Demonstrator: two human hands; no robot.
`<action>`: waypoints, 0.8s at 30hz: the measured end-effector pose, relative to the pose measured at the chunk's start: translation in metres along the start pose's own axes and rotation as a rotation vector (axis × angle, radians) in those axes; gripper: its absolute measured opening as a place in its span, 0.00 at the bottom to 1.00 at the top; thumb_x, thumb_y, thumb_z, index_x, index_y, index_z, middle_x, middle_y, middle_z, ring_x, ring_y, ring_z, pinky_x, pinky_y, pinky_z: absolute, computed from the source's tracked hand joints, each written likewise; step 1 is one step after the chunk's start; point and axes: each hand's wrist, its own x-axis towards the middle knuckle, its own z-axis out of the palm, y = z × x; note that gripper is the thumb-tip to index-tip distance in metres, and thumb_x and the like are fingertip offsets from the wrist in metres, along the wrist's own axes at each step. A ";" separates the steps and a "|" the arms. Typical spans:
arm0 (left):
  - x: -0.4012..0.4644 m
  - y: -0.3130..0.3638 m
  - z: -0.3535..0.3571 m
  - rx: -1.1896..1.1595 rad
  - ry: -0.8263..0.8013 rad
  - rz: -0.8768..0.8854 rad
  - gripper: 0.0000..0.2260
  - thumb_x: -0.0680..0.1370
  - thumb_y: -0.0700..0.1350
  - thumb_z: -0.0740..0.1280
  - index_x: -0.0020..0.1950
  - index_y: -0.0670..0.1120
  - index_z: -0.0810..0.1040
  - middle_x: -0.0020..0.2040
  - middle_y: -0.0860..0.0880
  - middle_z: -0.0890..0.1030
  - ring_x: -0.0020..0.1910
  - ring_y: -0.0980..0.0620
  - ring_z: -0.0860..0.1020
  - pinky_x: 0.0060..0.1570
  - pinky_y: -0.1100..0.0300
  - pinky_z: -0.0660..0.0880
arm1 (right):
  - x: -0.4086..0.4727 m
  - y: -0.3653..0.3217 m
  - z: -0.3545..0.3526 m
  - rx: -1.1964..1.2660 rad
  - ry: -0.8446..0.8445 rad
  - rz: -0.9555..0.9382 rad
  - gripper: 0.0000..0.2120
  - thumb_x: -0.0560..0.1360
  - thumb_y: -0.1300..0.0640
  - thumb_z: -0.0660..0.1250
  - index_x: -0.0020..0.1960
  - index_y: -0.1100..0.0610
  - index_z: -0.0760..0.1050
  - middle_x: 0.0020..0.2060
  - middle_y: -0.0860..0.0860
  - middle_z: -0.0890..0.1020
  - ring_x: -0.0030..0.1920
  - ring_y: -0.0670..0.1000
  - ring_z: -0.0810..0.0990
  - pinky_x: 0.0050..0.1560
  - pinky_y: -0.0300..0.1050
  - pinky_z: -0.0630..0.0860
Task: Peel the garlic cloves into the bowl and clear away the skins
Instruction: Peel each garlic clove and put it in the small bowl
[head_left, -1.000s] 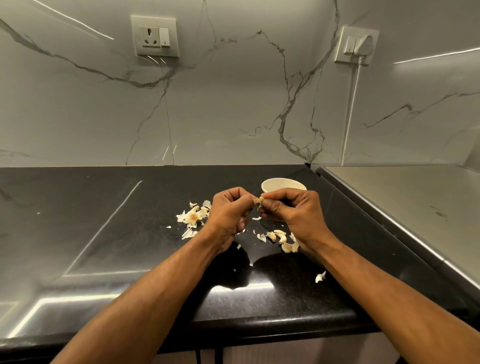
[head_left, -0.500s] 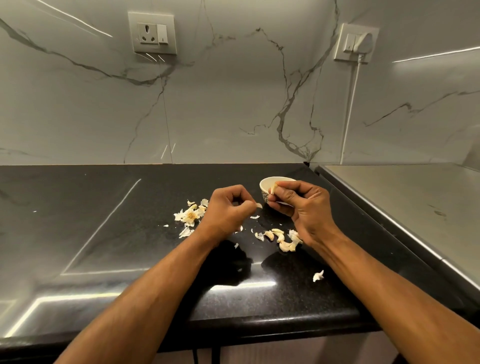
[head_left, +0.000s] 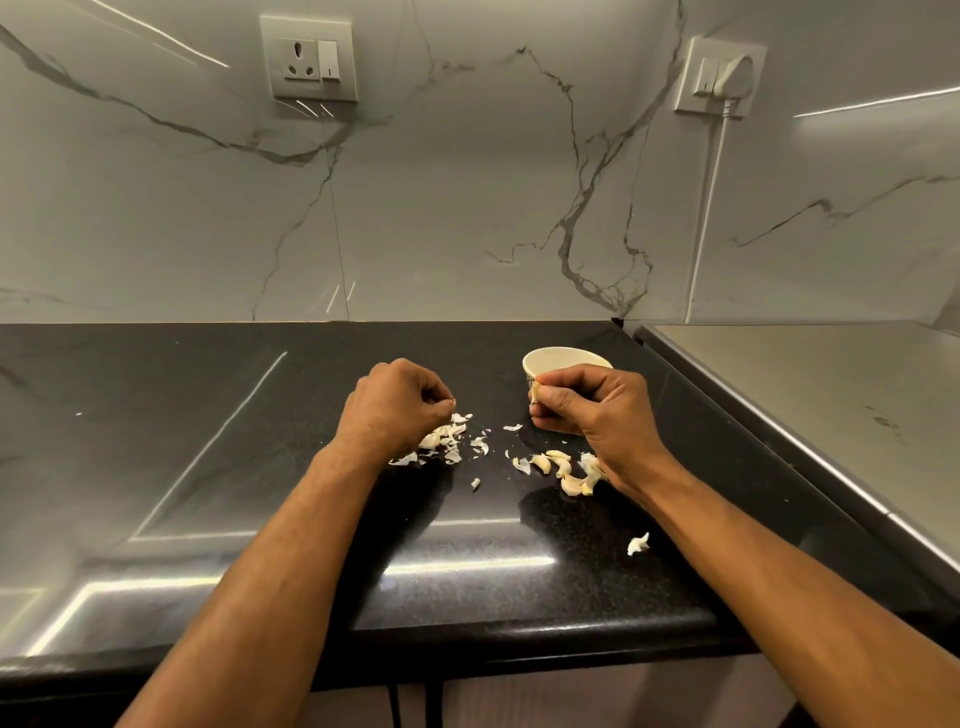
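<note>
Toward worktop (head_left: 208, 467) back edge: left hand (head_left: 395, 410) pinching skin scrap over garlic skins (head_left: 447, 436); right hand (head_left: 587, 405) gripping garlic clove (head_left: 535, 387) beside bowl (head_left: 556, 359).

Glossy black stone countertop (head_left: 260, 467), polished veined marble backsplash (head_left: 467, 208), papery garlic skins (head_left: 447, 436), glazed bowl (head_left: 556, 359).

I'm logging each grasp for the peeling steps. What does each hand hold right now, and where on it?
The right hand pinches a garlic clove by its end beside the bowl. The left hand seems to pinch a scrap of skin; unclear.
</note>
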 end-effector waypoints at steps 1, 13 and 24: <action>0.000 -0.001 0.000 0.001 -0.003 -0.003 0.03 0.73 0.47 0.74 0.39 0.54 0.84 0.37 0.57 0.82 0.41 0.56 0.80 0.49 0.53 0.79 | 0.000 0.001 0.000 -0.009 -0.004 -0.004 0.05 0.73 0.70 0.70 0.43 0.62 0.82 0.34 0.56 0.84 0.35 0.52 0.84 0.39 0.45 0.83; 0.001 -0.001 0.009 -0.141 0.001 0.107 0.07 0.74 0.46 0.71 0.42 0.58 0.83 0.39 0.59 0.83 0.40 0.57 0.80 0.48 0.53 0.80 | 0.001 0.006 -0.002 -0.037 -0.049 0.011 0.04 0.73 0.70 0.70 0.44 0.63 0.83 0.36 0.58 0.84 0.36 0.52 0.83 0.39 0.46 0.83; -0.013 0.023 0.023 -0.458 -0.029 0.470 0.05 0.74 0.44 0.73 0.49 0.50 0.84 0.40 0.56 0.83 0.34 0.57 0.79 0.37 0.64 0.76 | 0.000 0.004 0.000 -0.010 -0.131 0.104 0.03 0.73 0.68 0.71 0.44 0.63 0.79 0.33 0.58 0.84 0.33 0.54 0.83 0.36 0.48 0.83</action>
